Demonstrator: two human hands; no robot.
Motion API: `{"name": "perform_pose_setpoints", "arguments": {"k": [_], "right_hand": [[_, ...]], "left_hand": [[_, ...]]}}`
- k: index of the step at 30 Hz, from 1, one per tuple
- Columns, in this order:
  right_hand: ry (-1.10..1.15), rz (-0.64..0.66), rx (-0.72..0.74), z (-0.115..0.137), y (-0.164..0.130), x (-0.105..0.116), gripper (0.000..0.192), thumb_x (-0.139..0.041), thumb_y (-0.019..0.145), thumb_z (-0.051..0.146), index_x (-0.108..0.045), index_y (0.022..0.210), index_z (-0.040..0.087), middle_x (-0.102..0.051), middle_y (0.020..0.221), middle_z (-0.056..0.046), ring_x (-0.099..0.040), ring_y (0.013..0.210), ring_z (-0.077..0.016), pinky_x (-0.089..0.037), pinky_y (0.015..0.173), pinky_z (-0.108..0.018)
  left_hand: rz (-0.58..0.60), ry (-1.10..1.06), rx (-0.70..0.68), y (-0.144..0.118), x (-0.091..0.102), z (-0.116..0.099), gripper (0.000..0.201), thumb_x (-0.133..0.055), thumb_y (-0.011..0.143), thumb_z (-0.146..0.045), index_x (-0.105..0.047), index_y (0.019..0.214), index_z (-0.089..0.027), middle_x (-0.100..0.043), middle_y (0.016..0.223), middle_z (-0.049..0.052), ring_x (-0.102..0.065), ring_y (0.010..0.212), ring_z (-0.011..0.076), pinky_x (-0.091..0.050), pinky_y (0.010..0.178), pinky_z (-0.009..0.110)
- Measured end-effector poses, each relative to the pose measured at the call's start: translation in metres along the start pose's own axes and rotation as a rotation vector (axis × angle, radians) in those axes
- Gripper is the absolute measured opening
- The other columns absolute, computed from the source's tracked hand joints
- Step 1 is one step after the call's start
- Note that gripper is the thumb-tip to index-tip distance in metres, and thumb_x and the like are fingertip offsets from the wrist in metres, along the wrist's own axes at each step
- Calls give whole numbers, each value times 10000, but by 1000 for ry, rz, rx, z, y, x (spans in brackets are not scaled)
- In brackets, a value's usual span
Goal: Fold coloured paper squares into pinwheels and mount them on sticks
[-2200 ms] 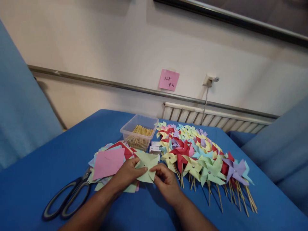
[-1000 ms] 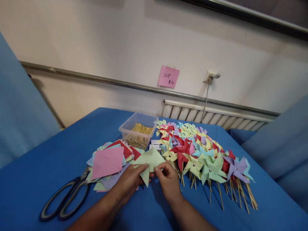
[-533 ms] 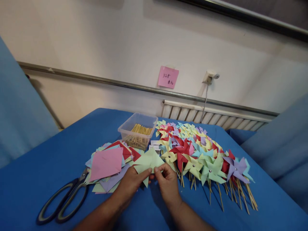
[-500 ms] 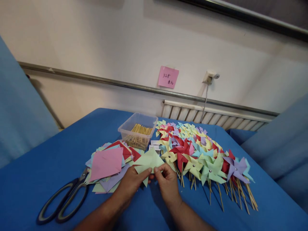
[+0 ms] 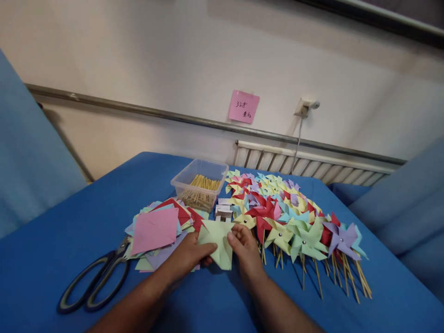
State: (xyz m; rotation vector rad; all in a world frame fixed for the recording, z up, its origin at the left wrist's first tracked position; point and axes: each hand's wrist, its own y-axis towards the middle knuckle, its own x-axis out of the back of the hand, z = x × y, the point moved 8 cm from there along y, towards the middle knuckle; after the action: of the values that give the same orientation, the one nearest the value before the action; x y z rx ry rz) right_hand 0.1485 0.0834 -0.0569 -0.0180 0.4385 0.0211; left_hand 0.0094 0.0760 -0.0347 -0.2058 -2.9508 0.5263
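Observation:
Between my two hands is a pale green paper square [image 5: 219,238], held above the table's front middle. My left hand [image 5: 197,254] pinches its left side, thumb on top and fingers underneath. My right hand [image 5: 243,247] grips the right edge between thumb and fingers. Just left of the hands lies a loose pile of coloured paper squares, a pink square [image 5: 155,230] on top. Black-handled scissors [image 5: 100,277] rest at the pile's left, their blades partly under the paper.
Many paper pinwheels [image 5: 305,238] on thin sticks lie in rows at the right. Behind the pile stands a clear plastic box [image 5: 199,185] of sticks, with small white boxes [image 5: 224,211] beside it. A blue cloth [image 5: 45,259] covers the table; a radiator [image 5: 274,157] is behind.
The green paper has been turned from a diamond-like angle to a nearly square one. My hands have shifted with it, the right one further up its edge.

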Motion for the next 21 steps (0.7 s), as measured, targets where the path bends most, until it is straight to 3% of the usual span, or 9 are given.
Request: {"name": "perform_pose_setpoints", "arguments": {"k": [3,7,9,13,16,21], "right_hand": [[114,119,-139,-12,-5,-14,370,-797,682,411,-624,907,174,-701,783,-28,-654,678,-184,-509,657,-304],[174,22,-173,-18,-9,-10,590,-874,570,310,-589,1073,194,-729,929,-50,-680,781,-214,-526,716,-336],[158,51,-167,-19,-8,-12,631,-885,548,287,-589,1097,192,-733,951,-59,-683,806,-225,-531,728,-344],[161,87,-114,-19,-6,-13,521,-868,587,294,-613,1027,178,-740,912,-59,-688,766,-217,-539,718,-344],[208,21,-87,-19,-4,-9,456,-839,640,312,-610,1009,174,-740,890,-63,-695,734,-220,-552,719,-368],[260,-54,3,-10,-2,-6,544,-807,689,313,-580,1165,180,-728,1034,-88,-692,941,-261,-531,883,-434]], "left_hand": [[85,22,-8,-3,-6,-3,96,-614,647,-241,-649,631,-153,-576,470,0,-492,452,143,-326,468,245],[164,31,20,-2,-9,1,105,-636,623,-257,-658,644,-156,-565,475,-9,-481,456,143,-310,463,239],[163,27,16,-1,-9,1,114,-647,621,-265,-663,654,-157,-562,479,-11,-474,457,141,-294,458,235],[110,9,6,-2,-7,-2,103,-667,621,-254,-641,619,-155,-528,450,-22,-439,436,127,-269,447,233],[74,-138,-12,-5,-9,-5,151,-691,667,-285,-668,717,-145,-585,529,-8,-498,498,133,-331,481,226],[182,-421,12,-10,-26,-2,264,-713,716,-320,-706,910,-142,-702,766,64,-622,708,182,-474,662,274]]}}
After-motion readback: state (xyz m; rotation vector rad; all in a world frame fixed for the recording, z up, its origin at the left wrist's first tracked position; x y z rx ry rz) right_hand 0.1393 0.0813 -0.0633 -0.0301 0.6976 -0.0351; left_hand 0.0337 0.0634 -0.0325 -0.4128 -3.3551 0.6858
